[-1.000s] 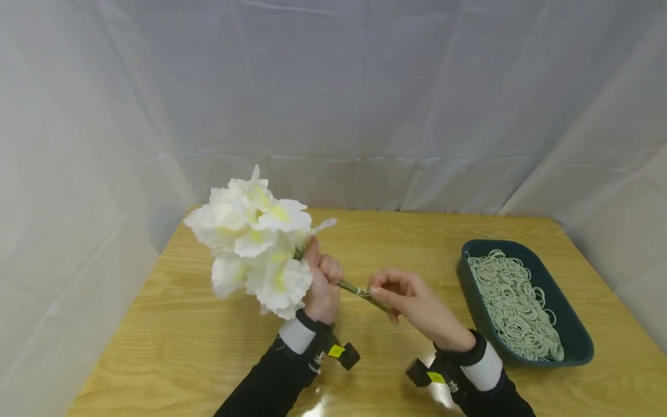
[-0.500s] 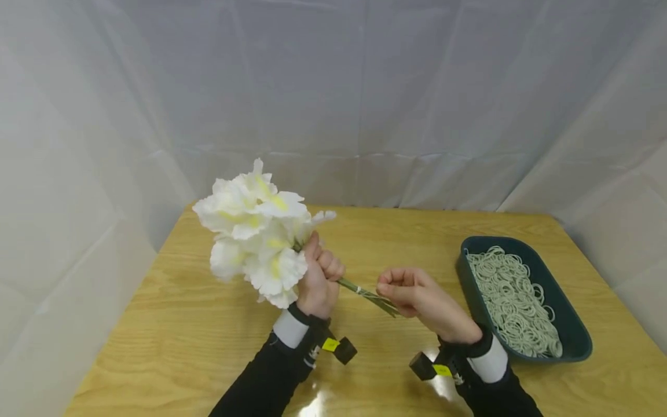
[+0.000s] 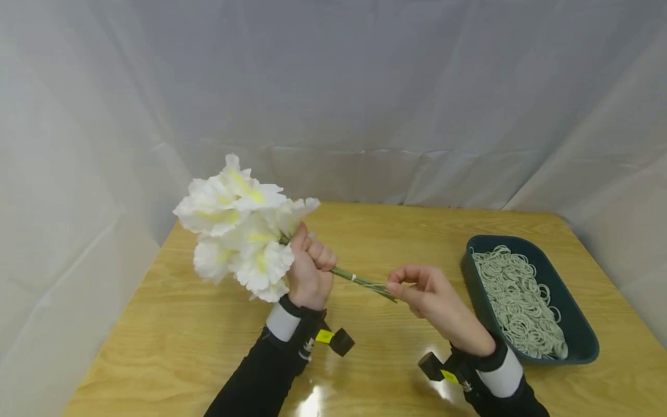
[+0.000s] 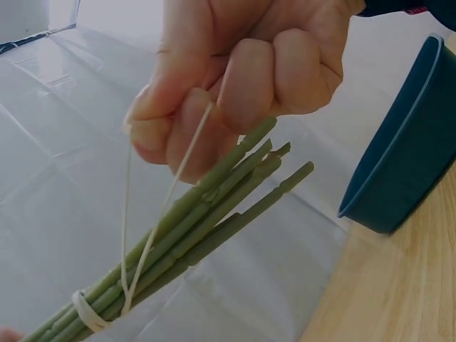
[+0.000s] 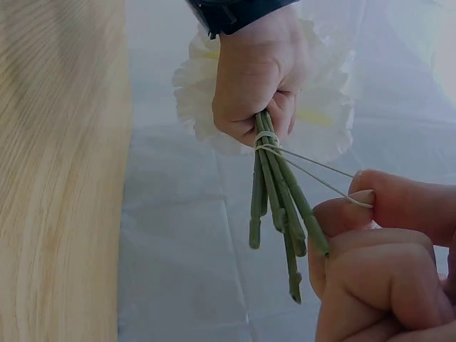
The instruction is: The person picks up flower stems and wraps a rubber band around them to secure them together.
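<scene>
My left hand (image 3: pixel 311 272) grips a bunch of white artificial flowers (image 3: pixel 234 223) by the green stems (image 3: pixel 341 272), just below the blooms. The stem ends (image 4: pixel 235 192) point right, towards my right hand (image 3: pixel 435 301). A pale rubber band (image 5: pixel 265 139) is wound round the stems close to the left fist. Thumb and forefinger of my right hand pinch a loop of this band, stretched taut as two strands beside the stem ends in both wrist views. The bunch is held above the wooden table (image 3: pixel 375 359).
A dark green tray (image 3: pixel 578 324) full of pale rubber bands (image 3: pixel 521 307) stands on the table at the right. White sheeting (image 3: pixel 333 104) hangs behind the table and along both sides. Each wrist wears a strapped black camera.
My right hand has drawn away to the right along the stems, uncovering the stem ends. My left hand and the flowers have shifted slightly up and left.
</scene>
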`<state>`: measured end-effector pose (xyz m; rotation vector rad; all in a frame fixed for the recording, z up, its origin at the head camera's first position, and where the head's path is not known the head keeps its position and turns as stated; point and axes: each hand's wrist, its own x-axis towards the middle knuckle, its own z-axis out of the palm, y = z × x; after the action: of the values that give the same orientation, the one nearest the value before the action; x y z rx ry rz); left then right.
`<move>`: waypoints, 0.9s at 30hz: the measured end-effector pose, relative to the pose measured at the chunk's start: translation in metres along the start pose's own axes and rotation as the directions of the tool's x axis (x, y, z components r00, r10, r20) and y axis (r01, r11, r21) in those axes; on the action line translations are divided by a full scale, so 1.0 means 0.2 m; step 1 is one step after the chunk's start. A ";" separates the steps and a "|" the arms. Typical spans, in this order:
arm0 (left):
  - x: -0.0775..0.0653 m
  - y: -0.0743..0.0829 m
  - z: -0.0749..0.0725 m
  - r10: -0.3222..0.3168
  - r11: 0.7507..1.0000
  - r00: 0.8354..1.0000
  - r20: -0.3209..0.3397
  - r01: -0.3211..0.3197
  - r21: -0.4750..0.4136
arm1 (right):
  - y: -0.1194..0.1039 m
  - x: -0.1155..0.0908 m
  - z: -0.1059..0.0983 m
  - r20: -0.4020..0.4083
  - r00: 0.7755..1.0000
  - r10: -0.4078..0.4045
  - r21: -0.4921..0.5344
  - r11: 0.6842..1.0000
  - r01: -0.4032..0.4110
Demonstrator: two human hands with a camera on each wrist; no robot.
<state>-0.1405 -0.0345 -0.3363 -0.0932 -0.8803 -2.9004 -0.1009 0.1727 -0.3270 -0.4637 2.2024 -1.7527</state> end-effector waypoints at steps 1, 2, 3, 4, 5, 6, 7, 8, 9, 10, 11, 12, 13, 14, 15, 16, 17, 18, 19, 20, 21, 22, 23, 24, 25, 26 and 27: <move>0.00 0.00 0.00 -0.001 1.000 1.000 0.003 0.001 -0.003 | 0.00 0.00 0.00 -0.009 1.000 -0.019 -0.022 1.000 0.019; 0.00 0.01 0.01 -0.005 1.000 1.000 -0.003 0.005 -0.007 | 0.00 -0.01 0.00 -0.018 0.999 -0.037 -0.046 0.998 0.036; 0.01 0.01 0.01 -0.007 1.000 1.000 -0.005 0.007 -0.014 | 0.00 -0.01 0.00 -0.023 0.998 -0.056 -0.066 0.996 0.055; 0.01 0.01 0.01 -0.007 1.000 1.000 -0.011 0.007 -0.017 | -0.01 -0.02 0.00 -0.030 0.997 -0.068 -0.085 0.994 0.066; 0.01 0.01 0.01 -0.005 1.000 1.000 -0.019 0.005 -0.020 | -0.01 -0.02 0.00 -0.037 0.996 -0.081 -0.102 0.992 0.077; 0.01 0.02 0.01 -0.003 1.000 1.000 -0.026 0.002 -0.023 | -0.01 -0.02 0.01 -0.044 0.995 -0.093 -0.118 0.989 0.087; 0.01 0.02 0.02 0.001 1.000 0.999 -0.035 -0.002 -0.027 | -0.01 -0.03 0.01 -0.053 0.993 -0.102 -0.133 0.987 0.095; 0.01 0.02 0.02 0.004 1.000 0.999 -0.043 -0.005 -0.030 | -0.02 -0.04 0.01 -0.062 0.992 -0.111 -0.143 0.984 0.101; 0.01 0.02 0.02 0.007 0.999 0.999 -0.049 -0.008 -0.032 | -0.02 -0.04 0.01 -0.068 0.990 -0.120 -0.149 0.983 0.109; 0.01 0.02 0.02 0.005 0.999 0.998 -0.056 -0.006 -0.034 | -0.02 -0.05 0.01 -0.077 0.989 -0.130 -0.157 0.981 0.117; 0.01 0.02 0.03 0.003 0.999 0.998 -0.061 -0.005 -0.034 | -0.02 -0.05 0.01 -0.084 0.987 -0.139 -0.164 0.979 0.124; 0.01 0.02 0.03 0.000 0.999 0.998 -0.066 -0.003 -0.037 | -0.01 -0.06 0.01 -0.094 0.985 -0.148 -0.169 0.977 0.131; 0.01 0.02 0.03 -0.008 0.999 0.997 -0.073 0.004 -0.049 | -0.01 -0.07 0.00 -0.104 0.982 -0.156 -0.174 0.975 0.136; 0.02 0.02 0.03 -0.018 0.998 0.997 -0.078 0.014 -0.058 | -0.01 -0.08 0.00 -0.112 0.980 -0.165 -0.181 0.973 0.143; 0.02 0.02 0.03 -0.032 0.997 0.996 -0.082 0.026 -0.067 | -0.01 -0.08 0.00 -0.117 0.978 -0.171 -0.188 0.971 0.147; 0.02 0.03 0.03 -0.045 0.996 0.995 -0.086 0.039 -0.076 | 0.00 -0.09 0.00 -0.123 0.977 -0.175 -0.195 0.969 0.149; 0.02 0.03 0.03 -0.057 0.995 0.994 -0.088 0.050 -0.084 | 0.00 -0.09 -0.01 -0.129 0.976 -0.176 -0.202 0.968 0.148; 0.02 0.03 0.03 -0.068 0.994 0.994 -0.089 0.060 -0.094 | 0.00 -0.10 -0.01 -0.134 0.975 -0.176 -0.208 0.967 0.146; 0.02 0.04 0.02 -0.080 0.992 0.993 -0.091 0.071 -0.100 | 0.00 -0.10 -0.01 -0.137 0.975 -0.174 -0.215 0.966 0.142; 0.02 0.04 0.02 -0.088 0.992 0.992 -0.090 0.080 -0.096 | 0.01 -0.10 -0.01 -0.138 0.976 -0.170 -0.219 0.966 0.137; 0.02 0.05 0.02 -0.096 0.991 0.992 -0.087 0.087 -0.097 | 0.01 -0.09 -0.01 -0.138 0.977 -0.165 -0.222 0.966 0.132; 0.02 0.05 0.02 -0.102 0.991 0.991 -0.086 0.093 -0.097 | 0.01 -0.09 -0.01 -0.140 0.978 -0.156 -0.224 0.967 0.123; 0.02 0.05 0.02 -0.106 0.990 0.991 -0.088 0.097 -0.098 | 0.01 -0.09 -0.01 -0.140 0.979 -0.148 -0.226 0.967 0.114; 0.02 0.06 0.01 -0.110 0.990 0.990 -0.089 0.101 -0.095 | 0.01 -0.08 -0.01 -0.137 0.981 -0.139 -0.224 0.969 0.106; 0.02 0.06 0.01 -0.115 0.990 0.989 -0.092 0.106 -0.094 | 0.01 -0.08 -0.01 -0.133 0.982 -0.132 -0.223 0.970 0.100; 0.02 0.06 0.01 -0.121 0.989 0.988 -0.093 0.112 -0.096 | 0.01 -0.07 -0.01 -0.128 0.984 -0.125 -0.225 0.970 0.094; 0.02 0.07 0.00 -0.129 0.988 0.987 -0.092 0.120 -0.100 | 0.01 -0.07 -0.01 -0.124 0.985 -0.119 -0.227 0.970 0.088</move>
<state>-0.1421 -0.0458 -0.3281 0.0996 -0.7598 -3.0311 -0.0900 0.1807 -0.3277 -0.5317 2.5280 -1.6409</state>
